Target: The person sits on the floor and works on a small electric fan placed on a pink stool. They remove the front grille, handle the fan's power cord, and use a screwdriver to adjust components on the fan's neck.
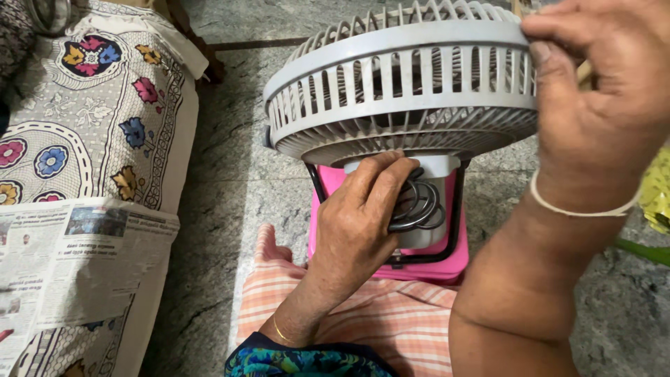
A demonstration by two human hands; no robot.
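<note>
A grey plastic fan (398,91) with a slatted round grille stands tilted on a black wire frame (457,216) over a pink stool (447,269). My left hand (359,227) reaches under the grille and presses its fingers on a coiled grey cord (419,206) wound at the back of the white motor housing (436,167). At the upper right, my right hand (600,105) grips the rim of the grille, thumb on the front edge. A pale band circles that wrist.
A mattress with a floral sheet (91,119) lies on the left, a newspaper (70,265) spread on it. The floor is grey stone (237,188). A striped orange cloth (377,314) covers my lap. Something yellow-green (659,192) lies at the right edge.
</note>
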